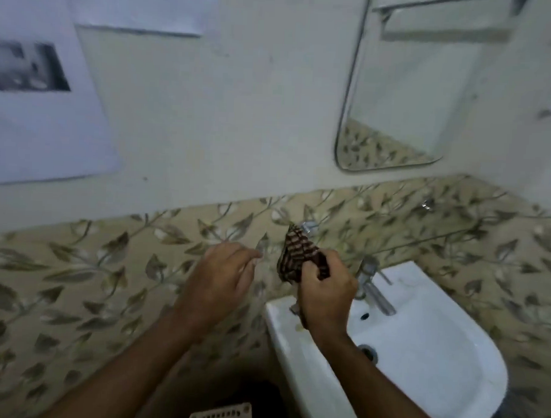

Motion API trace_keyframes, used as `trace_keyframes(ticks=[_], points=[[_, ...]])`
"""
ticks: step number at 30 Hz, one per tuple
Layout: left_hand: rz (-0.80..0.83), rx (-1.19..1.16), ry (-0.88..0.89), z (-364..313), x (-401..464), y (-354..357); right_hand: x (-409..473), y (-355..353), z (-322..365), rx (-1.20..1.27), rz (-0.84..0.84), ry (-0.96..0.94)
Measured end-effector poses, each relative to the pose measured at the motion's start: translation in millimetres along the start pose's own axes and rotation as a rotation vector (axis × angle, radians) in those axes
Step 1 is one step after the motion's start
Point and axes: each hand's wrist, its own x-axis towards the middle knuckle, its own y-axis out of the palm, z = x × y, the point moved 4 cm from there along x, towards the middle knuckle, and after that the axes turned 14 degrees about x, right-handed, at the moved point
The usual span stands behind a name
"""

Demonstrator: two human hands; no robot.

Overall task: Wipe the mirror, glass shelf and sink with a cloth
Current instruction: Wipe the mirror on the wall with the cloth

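A dark brown striped cloth (299, 255) is bunched in my right hand (325, 293), held up above the left rim of the white sink (450, 358). My left hand (224, 276) hovers just left of the cloth with fingers loosely curled and nothing in it; its fingertips are a short gap from the fabric. The rounded wall mirror (409, 88) hangs above and to the right of the sink. A thin glass shelf (424, 239) runs along the leaf-patterned tiles between mirror and sink, seen edge-on and faint.
A chrome tap (372, 285) stands at the sink's back edge, right beside my right hand. Printed paper sheets (36, 97) are stuck on the wall at left. A pale perforated basket (224, 416) sits on the floor below. Leaf-patterned tiles (75, 279) cover the lower wall.
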Motion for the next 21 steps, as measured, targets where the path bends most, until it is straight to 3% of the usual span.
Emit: trace_keyframes(ticks=[6, 12, 17, 21], points=[[-0.110, -0.061, 0.269, -63, 118, -59, 68, -49, 73, 0.154, -0.173, -0.026], [-0.181, 0.048, 0.478, -112, 203, -93, 151, -93, 116, 0.319, -0.261, -0.018], [-0.202, 0.157, 0.537, -130, 273, -114, 206, -127, 130, 0.459, -0.254, 0.006], [-0.245, 0.258, 0.552, -131, 323, -124, 243, -127, 146, 0.500, -0.257, -0.105]])
